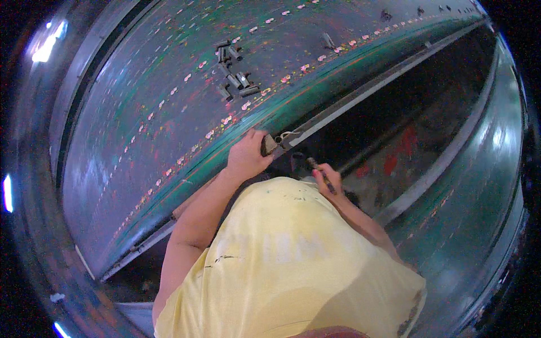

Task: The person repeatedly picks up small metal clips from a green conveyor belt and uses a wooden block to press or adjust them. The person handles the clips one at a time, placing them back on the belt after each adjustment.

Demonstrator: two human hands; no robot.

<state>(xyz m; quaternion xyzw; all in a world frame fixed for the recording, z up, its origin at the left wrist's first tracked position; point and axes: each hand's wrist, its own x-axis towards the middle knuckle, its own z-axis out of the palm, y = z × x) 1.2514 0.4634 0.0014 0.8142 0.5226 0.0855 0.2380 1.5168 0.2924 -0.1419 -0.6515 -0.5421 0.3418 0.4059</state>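
Watching remotely through the head view; clock taken from picture centre. I've got both hands in sight, both busy. Left hand (245, 154), about 10 o'clock and close in: closed on a small dark block (269, 144), thumb below, fingers over the top. Block is just off centre at 12, right at the near edge of the desk (141, 90), by the pale metal rail (338, 112). Small pale loop (288, 135) just beside the block; too blurred for me to say what it is. Right hand (333, 179), 3 o'clock: closed round a dark, slim tool (311, 163), its far end tilted toward 10. I can't tell the tool type; the tip is lost against the dark gap.

Rail runs from 2 down to 8, partly behind the left arm. Desk fills 8 through 1, surface green-grey with rows of pink flowers (227, 120) along it. Pile of short metal pieces (234, 73) on the desk at 11, lying every which way, some touching. One more metal piece (328, 40) sits well apart at 1. Red patches (397, 155) low at 3. Second green surface (468, 225) at 4. Yellow shirt (293, 248) covers 6. Bright light (48, 44) at 10, near the rim.
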